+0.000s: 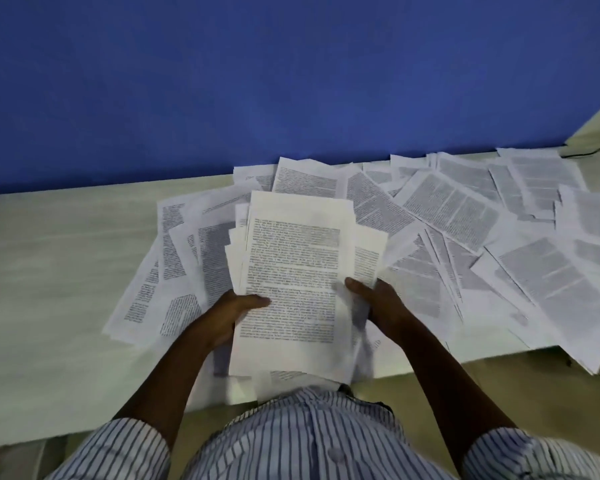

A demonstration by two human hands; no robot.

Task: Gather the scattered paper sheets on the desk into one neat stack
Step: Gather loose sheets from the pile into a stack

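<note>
Shirt (309, 438); left grip (236, 313), right grip (378, 299) hold illegible sheets (291, 271)

Blue wall (291, 81) behind a pale desk (49, 271), tan floor (551, 393) beneath its near edge, dim even light

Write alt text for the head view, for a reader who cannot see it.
Two hands hold an uneven bundle of printed paper over a pale desk, left hand gripping its left edge, right hand its right. More sheets lie scattered and overlapping on the desk, mostly to the right, before a blue wall.
</note>
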